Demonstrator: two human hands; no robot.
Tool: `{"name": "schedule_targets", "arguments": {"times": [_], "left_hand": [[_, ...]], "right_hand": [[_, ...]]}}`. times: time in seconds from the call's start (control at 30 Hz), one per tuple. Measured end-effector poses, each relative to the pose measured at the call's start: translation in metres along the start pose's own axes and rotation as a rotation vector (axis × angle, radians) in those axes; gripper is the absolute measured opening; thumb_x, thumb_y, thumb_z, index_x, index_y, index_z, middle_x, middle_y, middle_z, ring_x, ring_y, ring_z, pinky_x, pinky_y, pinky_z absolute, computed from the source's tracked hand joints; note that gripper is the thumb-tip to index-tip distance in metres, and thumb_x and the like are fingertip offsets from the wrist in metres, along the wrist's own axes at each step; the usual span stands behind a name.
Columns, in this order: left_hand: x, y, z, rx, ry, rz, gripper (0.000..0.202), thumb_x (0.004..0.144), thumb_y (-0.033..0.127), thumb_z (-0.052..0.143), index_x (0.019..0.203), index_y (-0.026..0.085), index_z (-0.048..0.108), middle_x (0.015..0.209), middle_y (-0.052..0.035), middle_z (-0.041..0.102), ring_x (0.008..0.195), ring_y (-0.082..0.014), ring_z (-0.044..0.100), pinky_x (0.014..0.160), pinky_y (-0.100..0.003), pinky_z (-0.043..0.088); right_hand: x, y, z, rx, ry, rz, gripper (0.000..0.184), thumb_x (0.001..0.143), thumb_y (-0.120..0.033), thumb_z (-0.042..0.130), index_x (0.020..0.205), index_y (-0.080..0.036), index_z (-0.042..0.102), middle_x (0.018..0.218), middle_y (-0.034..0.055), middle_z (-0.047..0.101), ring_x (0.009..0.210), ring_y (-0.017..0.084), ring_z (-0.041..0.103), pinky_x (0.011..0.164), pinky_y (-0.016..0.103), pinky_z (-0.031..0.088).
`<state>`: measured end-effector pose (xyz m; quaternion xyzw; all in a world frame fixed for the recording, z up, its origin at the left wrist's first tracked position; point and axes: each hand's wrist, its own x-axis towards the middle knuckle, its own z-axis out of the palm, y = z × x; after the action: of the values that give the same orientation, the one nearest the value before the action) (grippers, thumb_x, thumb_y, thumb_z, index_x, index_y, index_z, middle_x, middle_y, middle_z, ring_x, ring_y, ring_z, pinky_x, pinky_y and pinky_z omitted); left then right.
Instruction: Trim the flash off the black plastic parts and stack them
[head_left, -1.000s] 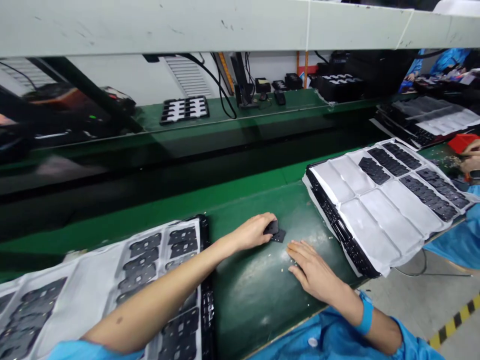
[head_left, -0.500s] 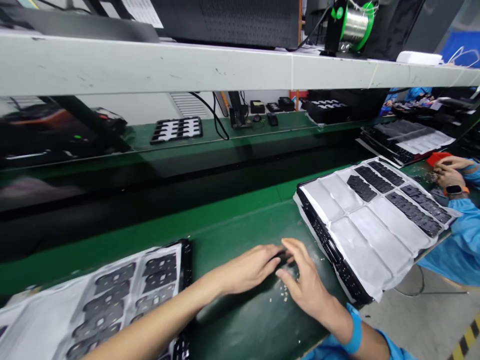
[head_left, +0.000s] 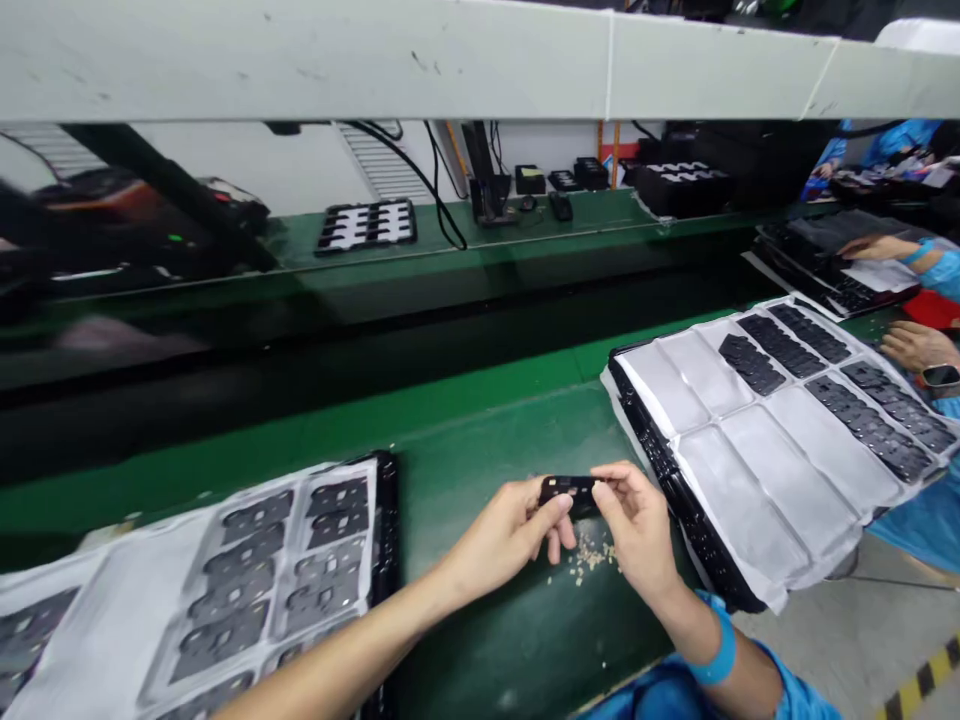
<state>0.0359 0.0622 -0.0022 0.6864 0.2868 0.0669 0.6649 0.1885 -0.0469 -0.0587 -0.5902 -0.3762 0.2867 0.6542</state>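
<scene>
A small flat black part with little cutouts (head_left: 568, 487) is held up over the green bench. My left hand (head_left: 514, 530) pinches its left end between thumb and fingers. At the other end, the thumb and forefinger of my right hand (head_left: 639, 530) close on the part. Small pale bits (head_left: 586, 562) lie scattered on the bench just below. To the left is a tray (head_left: 388, 540) lined with white sheet, with rows of similar black parts (head_left: 326, 580). Another lined tray stack (head_left: 645, 430) stands right of my hands, with several black parts (head_left: 870, 425) in its far compartments.
A white shelf beam (head_left: 420, 65) crosses above the bench. Behind a dark channel, a green ledge (head_left: 450, 245) bears a small tray (head_left: 366, 225) and hanging cables. At the right, a co-worker's hands (head_left: 919, 345) are near another tray stack (head_left: 832, 260).
My hands have come together around the black part, which now shows clearly. The pale bits are more visible. The view has tilted downward, and a co-worker's hand has moved over the far stack.
</scene>
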Motion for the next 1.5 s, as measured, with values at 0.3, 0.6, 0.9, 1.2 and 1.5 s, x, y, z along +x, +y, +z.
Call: {"name": "schedule_targets", "arguments": {"times": [0.3, 0.6, 0.9, 1.2, 1.5], "left_hand": [[-0.006, 0.016, 0.016, -0.127, 0.073, 0.081, 0.053, 0.105, 0.069, 0.056, 0.090, 0.018, 0.056, 0.074, -0.0024, 0.069, 0.055, -0.0101, 0.060, 0.049, -0.020, 0.042], [-0.019, 0.016, 0.025, 0.041, 0.115, 0.257, 0.042, 0.116, 0.051, 0.040, 0.093, 0.019, 0.054, 0.071, -0.0014, 0.070, 0.054, -0.0109, 0.062, 0.057, -0.022, 0.050], [-0.026, 0.003, 0.031, 0.166, 0.176, 0.316, 0.042, 0.118, 0.038, 0.038, 0.087, 0.018, 0.058, 0.069, -0.0003, 0.068, 0.055, -0.0095, 0.060, 0.063, -0.023, 0.048], [-0.029, -0.002, 0.031, 0.084, 0.162, 0.245, 0.043, 0.117, 0.048, 0.037, 0.091, 0.019, 0.055, 0.069, -0.0008, 0.068, 0.053, -0.0103, 0.059, 0.060, -0.023, 0.047], [-0.028, -0.005, 0.030, 0.087, 0.151, 0.199, 0.043, 0.117, 0.050, 0.037, 0.091, 0.020, 0.054, 0.071, -0.0011, 0.068, 0.056, -0.0104, 0.059, 0.059, -0.023, 0.047]], "right_hand": [[-0.002, -0.038, -0.022, -0.032, -0.177, 0.047, 0.022, 0.109, -0.037, 0.064, 0.097, -0.022, 0.074, 0.088, 0.0002, 0.065, 0.058, 0.009, 0.054, 0.053, 0.023, 0.045], [-0.003, -0.033, -0.026, 0.152, -0.198, 0.136, 0.020, 0.110, -0.036, 0.066, 0.119, -0.024, 0.079, 0.098, 0.0024, 0.071, 0.063, 0.010, 0.055, 0.057, 0.024, 0.047], [-0.007, -0.020, -0.015, 0.116, -0.143, 0.148, 0.019, 0.106, -0.035, 0.066, 0.102, -0.022, 0.079, 0.094, 0.0024, 0.070, 0.059, 0.010, 0.050, 0.051, 0.024, 0.043], [-0.012, -0.016, -0.015, 0.043, -0.175, 0.134, 0.023, 0.107, -0.035, 0.062, 0.101, -0.021, 0.080, 0.096, 0.0041, 0.070, 0.062, 0.012, 0.051, 0.054, 0.026, 0.042], [-0.012, -0.019, -0.022, 0.154, -0.292, 0.159, 0.026, 0.108, -0.029, 0.056, 0.119, -0.023, 0.079, 0.101, 0.0041, 0.070, 0.070, 0.015, 0.053, 0.063, 0.030, 0.045]]}}
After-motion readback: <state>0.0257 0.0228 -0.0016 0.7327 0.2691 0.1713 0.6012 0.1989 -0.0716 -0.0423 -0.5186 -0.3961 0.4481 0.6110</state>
